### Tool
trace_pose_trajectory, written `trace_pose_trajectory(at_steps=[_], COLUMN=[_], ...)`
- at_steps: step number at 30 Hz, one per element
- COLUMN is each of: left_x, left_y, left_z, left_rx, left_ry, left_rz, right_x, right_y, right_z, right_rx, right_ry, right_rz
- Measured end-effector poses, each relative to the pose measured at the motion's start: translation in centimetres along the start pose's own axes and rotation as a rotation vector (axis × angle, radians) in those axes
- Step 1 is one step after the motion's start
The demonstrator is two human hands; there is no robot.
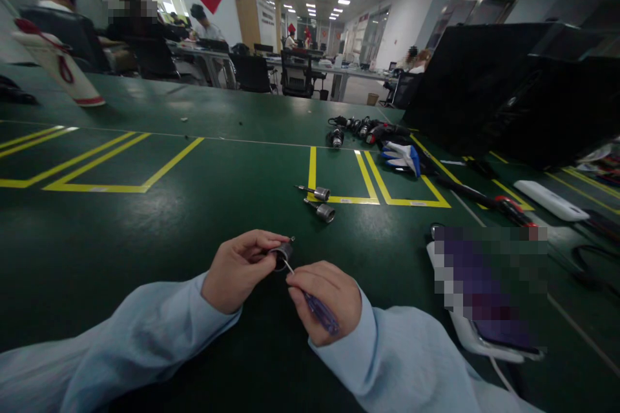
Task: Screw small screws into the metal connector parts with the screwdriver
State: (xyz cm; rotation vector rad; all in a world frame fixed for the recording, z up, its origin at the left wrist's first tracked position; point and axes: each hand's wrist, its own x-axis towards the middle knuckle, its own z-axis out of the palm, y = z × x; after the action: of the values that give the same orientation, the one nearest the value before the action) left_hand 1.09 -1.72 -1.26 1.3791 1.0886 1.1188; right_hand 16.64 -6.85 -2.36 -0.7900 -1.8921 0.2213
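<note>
Green matting covers the wide table [145,219], which fills the view from edge to edge. Black cases [484,84] stand on it at two o'clock, and yellow tape lines [97,168] mark out boxes from nine o'clock across to one o'clock. The two hands meet low at six o'clock, both in pale blue sleeves. The left hand [237,269] is curled closed, thumb and fingertips pinching a small metal cylinder [281,255] just above the mat. The right hand [324,300] is closed in a loose fist round the purple handle of a screwdriver [320,313], whose thin shaft runs up toward eleven o'clock to the cylinder's open end. A blue and white glove [402,156] lies at one o'clock. Two metal fittings [323,210] with thin pins rest at twelve o'clock, near the hands but apart from them.
</note>
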Motion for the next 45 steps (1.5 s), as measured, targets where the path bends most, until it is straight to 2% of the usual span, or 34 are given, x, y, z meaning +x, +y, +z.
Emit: trace_pose_trajectory(at_steps=[2, 5, 8, 10, 12, 14, 17, 19, 24, 29, 32, 34, 36, 39, 41, 45], left_x=[0.4, 1.8, 4.1, 5.9, 7.7, 9.3, 11.2, 12.2, 13.8, 14.3, 13.2, 11.3, 8.5, 3.8, 1.4, -0.3], left_y=[0.0, 0.0, -0.3, -0.8, -1.4, -2.1, -2.5, -2.6, -3.4, -4.0, -3.4, -3.0, -2.7, -2.5, -2.4, -2.2], left_z=[-0.2, -1.3, -3.1, -4.6, -6.2, -7.6, -9.6, -10.6, -12.8, -14.0, -12.8, -10.7, -7.9, -3.8, -2.0, -1.1], left_rx=[-0.023, -0.089, -0.233, -0.277, -0.234, -0.09, 0.31, 0.459, 0.656, 0.798, 0.926, 0.953, 0.954, 0.922, 0.915, 0.975], left_ry=[0.008, 0.084, 0.241, 0.321, 0.424, 0.513, 0.552, 0.54, 0.452, 0.397, 0.452, 0.376, 0.206, -0.168, -0.352, -0.397], left_rz=[-0.009, -0.044, -0.1, -0.096, -0.035, 0.025, 0.106, 0.111, 0.109, 0.203, 0.443, 0.59, 0.701, 0.845, 0.874, 0.793], right_x=[-0.1, -0.3, -0.3, -0.3, -0.1, 0.2, 1.0, 1.8, 3.1, 3.2, 3.2, 3.0, 2.4, 0.9, -0.5, -2.4], right_y=[0.0, 0.2, 0.9, 1.7, 2.8, 4.0, 5.8, 6.9, 9.1, 10.4, 10.3, 9.7, 8.7, 6.8, 5.7, 4.3], right_z=[-0.3, -0.8, -0.7, -0.3, 0.1, 0.4, 0.4, 0.1, 0.0, 0.3, 0.2, 0.2, 0.7, 2.0, 3.1, 4.3], right_rx=[0.027, 0.018, -0.043, -0.075, -0.12, -0.19, -0.318, -0.402, -0.509, -0.501, -0.451, -0.399, -0.323, -0.129, 0.052, 0.288], right_ry=[0.012, 0.016, 0.014, 0.079, 0.143, 0.187, 0.217, 0.201, 0.035, -0.029, -0.017, 0.016, 0.067, 0.101, 0.111, 0.131], right_rz=[0.006, -0.004, 0.022, 0.047, 0.067, 0.098, 0.158, 0.202, 0.406, 0.631, 0.647, 0.662, 0.688, 0.698, 0.707, 0.732])
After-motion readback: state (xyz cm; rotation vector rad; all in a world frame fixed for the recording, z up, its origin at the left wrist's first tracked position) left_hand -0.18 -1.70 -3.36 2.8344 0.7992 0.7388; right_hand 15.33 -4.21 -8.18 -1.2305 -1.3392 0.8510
